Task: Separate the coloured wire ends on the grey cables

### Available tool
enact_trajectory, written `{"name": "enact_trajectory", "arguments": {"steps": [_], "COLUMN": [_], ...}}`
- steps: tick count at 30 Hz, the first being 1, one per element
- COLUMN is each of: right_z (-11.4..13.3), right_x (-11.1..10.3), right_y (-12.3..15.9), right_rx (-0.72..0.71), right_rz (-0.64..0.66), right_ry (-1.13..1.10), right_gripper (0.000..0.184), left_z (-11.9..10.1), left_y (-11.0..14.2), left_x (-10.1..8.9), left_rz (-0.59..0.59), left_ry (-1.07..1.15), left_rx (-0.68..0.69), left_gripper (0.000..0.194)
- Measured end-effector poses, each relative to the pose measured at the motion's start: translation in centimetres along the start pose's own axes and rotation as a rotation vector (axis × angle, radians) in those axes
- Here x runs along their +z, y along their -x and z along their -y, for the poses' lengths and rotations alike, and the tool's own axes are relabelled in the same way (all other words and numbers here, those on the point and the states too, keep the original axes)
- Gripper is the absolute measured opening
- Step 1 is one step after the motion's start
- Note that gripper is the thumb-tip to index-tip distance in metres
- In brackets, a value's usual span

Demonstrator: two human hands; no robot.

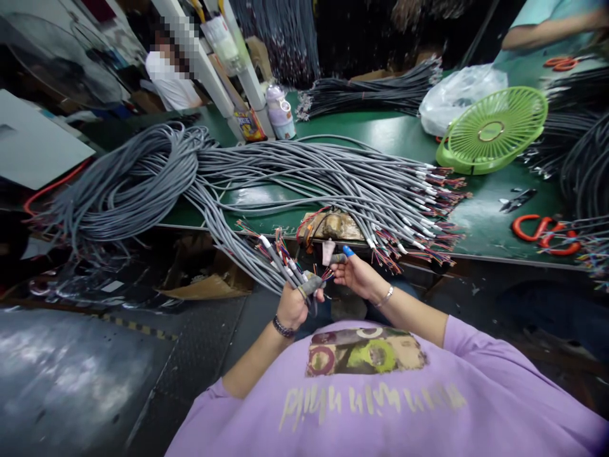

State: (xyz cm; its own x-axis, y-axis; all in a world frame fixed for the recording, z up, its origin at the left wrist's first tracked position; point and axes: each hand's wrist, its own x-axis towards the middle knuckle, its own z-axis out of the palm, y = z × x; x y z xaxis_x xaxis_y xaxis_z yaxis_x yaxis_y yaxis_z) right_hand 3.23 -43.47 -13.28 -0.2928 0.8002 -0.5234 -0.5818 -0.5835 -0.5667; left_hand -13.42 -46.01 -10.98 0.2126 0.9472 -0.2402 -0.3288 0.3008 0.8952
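My left hand (295, 306), with a grey covering on a finger, is closed around several grey cables (280, 265). Their stripped ends fan out into thin coloured wires (327, 274) that point right. At those wire tips, my right hand (359, 276) is curled, thumb and fingers drawn together on them. One of its fingers has a blue cover and another a grey one; the exact contact is small and partly hidden. Behind the hands, at the bench edge, sits a worn brownish block-like fixture (335, 224) with a pale pink piece (328, 252) below it.
A large bundle of grey cables (295, 168) lies along the green bench (495, 219), coiled at left. To the right are a green fan (492, 130), orange-handled scissors (545, 233) and small snips (518, 201). A bottle (280, 114) stands behind. Two other people are farther off.
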Motion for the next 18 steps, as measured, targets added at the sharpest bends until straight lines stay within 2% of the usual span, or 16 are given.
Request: {"name": "enact_trajectory", "arguments": {"steps": [4, 8, 11, 13, 18], "right_z": [1.0, 0.9, 0.6, 0.4, 0.0], "right_x": [0.9, 1.5, 1.4, 1.1, 0.9], "right_y": [-1.2, -1.8, -1.9, -1.9, -2.2], "right_rx": [0.021, -0.093, -0.172, -0.244, -0.479], "right_rz": [0.096, 0.129, 0.123, 0.097, -0.100], "right_ry": [0.013, 0.034, 0.070, 0.112, 0.235], "right_gripper": [0.047, 0.037, 0.040, 0.043, 0.045], "left_z": [-0.4, -0.5, -0.4, -0.3, -0.2], "left_y": [-0.3, -0.6, -0.8, -1.0, -1.4], "left_x": [0.5, 0.8, 0.7, 0.7, 0.6], "left_rz": [0.011, 0.031, 0.044, 0.052, 0.057], "left_ry": [0.021, 0.016, 0.018, 0.017, 0.022], "left_rx": [-0.009, -0.016, -0.036, -0.042, -0.047], "left_gripper": [0.030, 0.029, 0.028, 0.028, 0.029]}}
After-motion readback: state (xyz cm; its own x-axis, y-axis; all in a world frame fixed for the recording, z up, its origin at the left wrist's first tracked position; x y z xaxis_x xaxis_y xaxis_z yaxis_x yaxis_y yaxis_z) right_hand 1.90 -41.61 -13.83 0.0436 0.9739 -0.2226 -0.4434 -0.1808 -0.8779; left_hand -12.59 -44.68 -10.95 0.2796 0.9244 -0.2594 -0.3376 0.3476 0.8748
